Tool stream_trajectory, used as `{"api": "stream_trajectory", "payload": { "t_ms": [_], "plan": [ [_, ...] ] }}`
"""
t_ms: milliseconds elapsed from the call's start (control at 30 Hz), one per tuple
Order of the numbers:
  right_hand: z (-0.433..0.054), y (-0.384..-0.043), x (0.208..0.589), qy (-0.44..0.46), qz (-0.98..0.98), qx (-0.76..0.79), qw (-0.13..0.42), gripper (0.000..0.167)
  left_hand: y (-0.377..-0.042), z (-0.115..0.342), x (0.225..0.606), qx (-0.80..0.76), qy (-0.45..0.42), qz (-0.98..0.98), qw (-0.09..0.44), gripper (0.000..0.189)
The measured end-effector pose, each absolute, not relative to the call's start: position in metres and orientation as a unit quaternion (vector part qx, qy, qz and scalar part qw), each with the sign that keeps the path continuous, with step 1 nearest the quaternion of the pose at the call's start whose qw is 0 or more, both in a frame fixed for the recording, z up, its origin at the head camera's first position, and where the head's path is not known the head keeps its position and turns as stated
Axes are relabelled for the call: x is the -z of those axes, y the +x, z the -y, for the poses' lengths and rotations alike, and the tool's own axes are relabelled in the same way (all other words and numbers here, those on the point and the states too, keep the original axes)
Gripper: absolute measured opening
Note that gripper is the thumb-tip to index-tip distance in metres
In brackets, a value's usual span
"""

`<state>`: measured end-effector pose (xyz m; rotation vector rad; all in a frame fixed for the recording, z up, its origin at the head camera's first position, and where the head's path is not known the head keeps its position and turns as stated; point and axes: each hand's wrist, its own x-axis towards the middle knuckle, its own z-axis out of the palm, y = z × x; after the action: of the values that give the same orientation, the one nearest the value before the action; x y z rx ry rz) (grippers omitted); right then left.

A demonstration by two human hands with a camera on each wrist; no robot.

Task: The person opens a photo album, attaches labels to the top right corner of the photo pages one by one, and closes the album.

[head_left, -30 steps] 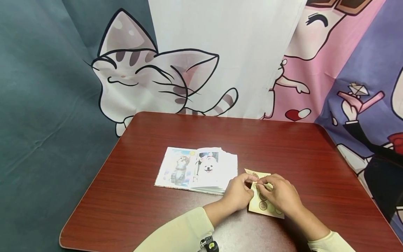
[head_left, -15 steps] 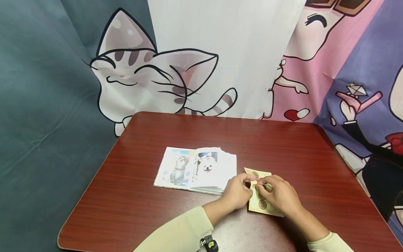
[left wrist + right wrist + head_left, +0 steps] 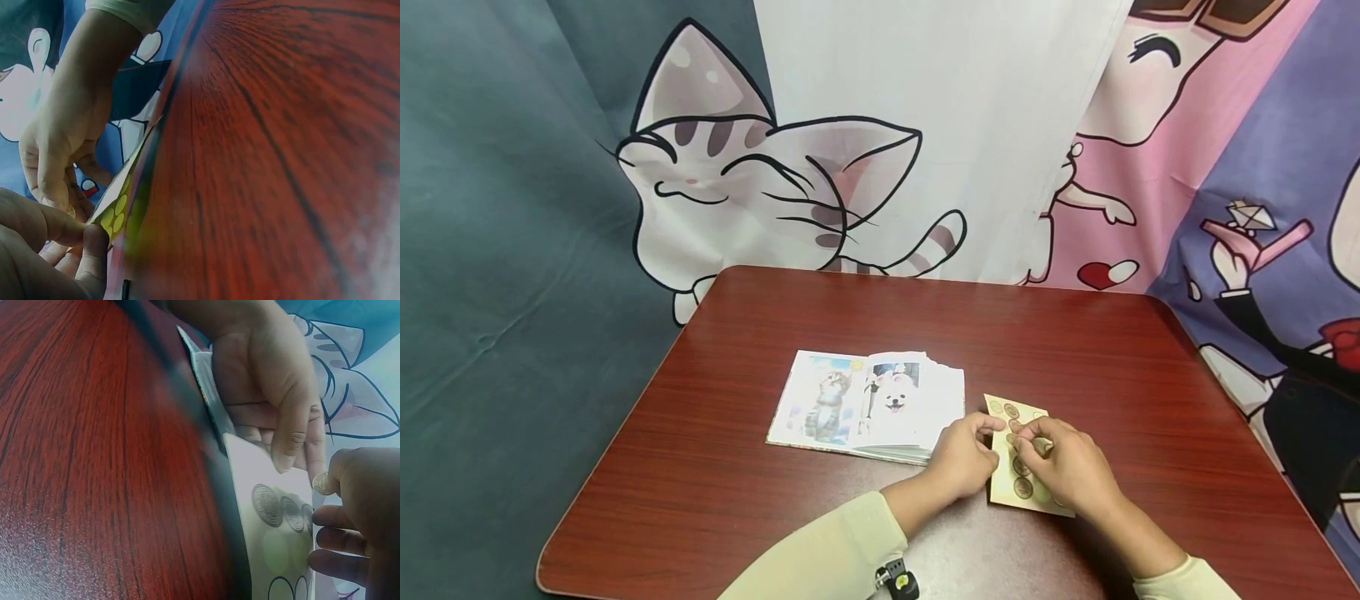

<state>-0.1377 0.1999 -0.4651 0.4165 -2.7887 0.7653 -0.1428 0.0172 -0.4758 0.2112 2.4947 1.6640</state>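
A pale yellow sticker sheet [image 3: 1013, 492] with round, seal-like brown designs is held tilted just over the table, right of the open book. My left hand [image 3: 964, 457] pinches its left edge between thumb and fingers, as the left wrist view also shows. Over the sheet's upper part, my right hand [image 3: 1071, 462] pinches a small round sticker [image 3: 322, 483] between thumb and index finger. In the right wrist view the other right fingers lie along the sheet's far edge. Yellow circles show on the underside of the sheet [image 3: 119, 209] in the left wrist view.
The open book [image 3: 827, 400], with a kitten picture and a white dog picture, lies just left of my left hand. The reddish-brown wooden table [image 3: 700, 500] has rounded corners. Behind it hangs a cartoon-printed cloth [image 3: 940, 100].
The sheet has shifted slightly up and away, showing more of its top edge. Both hands stay nearly in place, with small movements of the right fingers. The book has not moved.
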Motion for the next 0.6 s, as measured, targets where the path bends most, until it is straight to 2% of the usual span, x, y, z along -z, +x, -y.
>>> {"api": "stream_trajectory", "payload": {
  "t_ms": [133, 367, 600],
  "plan": [
    [-0.1995, -0.1378, 0.4623, 0.124, 0.951, -0.266, 0.091, 0.013, -0.1433, -0.0157, 0.4764, -0.553, 0.071, -0.827, 0.072, 0.05],
    [-0.1999, -0.1376, 0.4642, 0.121, 0.951, -0.272, 0.089, 0.012, -0.1426, -0.0137, 0.4761, -0.553, 0.072, -0.825, 0.085, 0.048],
    [-0.2007, -0.1363, 0.4636, 0.12, 0.949, -0.28, 0.079, 0.011, -0.1402, -0.0118, 0.4747, -0.511, 0.09, -0.852, 0.067, 0.048]
  ]
}}
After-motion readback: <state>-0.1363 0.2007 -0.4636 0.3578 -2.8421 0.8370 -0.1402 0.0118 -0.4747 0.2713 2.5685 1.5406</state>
